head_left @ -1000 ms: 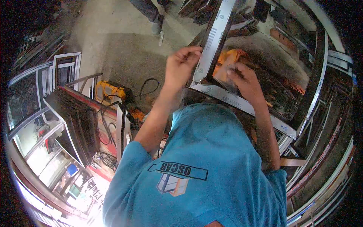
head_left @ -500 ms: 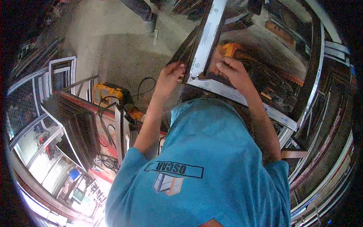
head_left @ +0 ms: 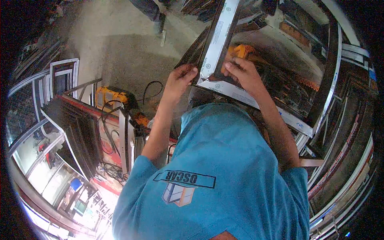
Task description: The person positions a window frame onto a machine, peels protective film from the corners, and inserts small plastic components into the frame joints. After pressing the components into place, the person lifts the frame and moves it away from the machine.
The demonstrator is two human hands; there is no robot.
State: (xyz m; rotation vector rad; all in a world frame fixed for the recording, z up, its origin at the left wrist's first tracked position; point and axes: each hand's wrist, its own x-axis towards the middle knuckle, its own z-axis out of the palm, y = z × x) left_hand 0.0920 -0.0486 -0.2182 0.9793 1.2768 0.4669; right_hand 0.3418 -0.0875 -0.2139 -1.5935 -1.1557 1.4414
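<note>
A dark frame with white printed protective film (head_left: 219,38) lies across the upper right, its near corner between my two hands. My left hand (head_left: 181,82) is beside the outer side of that corner, fingers curled; what they hold, if anything, is too small to tell. My right hand (head_left: 245,76) is on the inner side of the corner, with thumb and fingers bent close together near the filmed bar. Whether something small is between them is hidden. Beyond my right hand, a yellow power tool (head_left: 241,52) shows through the frame opening.
A yellow and black tool case (head_left: 114,98) with black cables stands on the left. Stacked dark profiles (head_left: 74,134) are below it. White-edged frames (head_left: 64,80) lean at the far left. More long profiles (head_left: 340,148) line the right. A person's leg (head_left: 150,12) shows at the top.
My right hand has shifted slightly left and down toward the frame's corner, its fingers more closed. My left hand's fingers have drawn in a little. The view has shifted slightly.
</note>
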